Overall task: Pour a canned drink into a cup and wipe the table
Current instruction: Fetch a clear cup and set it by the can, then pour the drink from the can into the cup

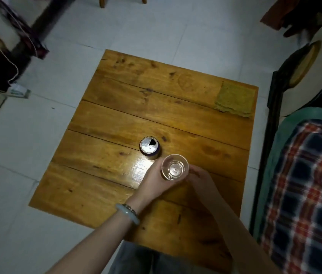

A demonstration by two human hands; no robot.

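An opened drink can (150, 147) stands upright near the middle of the small wooden table (116, 119). Just to its right and nearer me is a clear plastic cup (174, 167), upright and looking empty. My left hand (154, 180) wraps around the cup's left side, a pale bracelet on that wrist. On the cup's right side, my right hand (200, 179) has its fingers against the cup; how far they curl round it is hidden. A yellow-green cloth (235, 99) lies flat at the table's far right corner.
A sofa with a plaid cloth (306, 184) runs along the table's right edge. Pale floor tiles (27, 155) surround the table on the left and far sides. A white cable and a power strip (18, 91) lie on the floor at the left.
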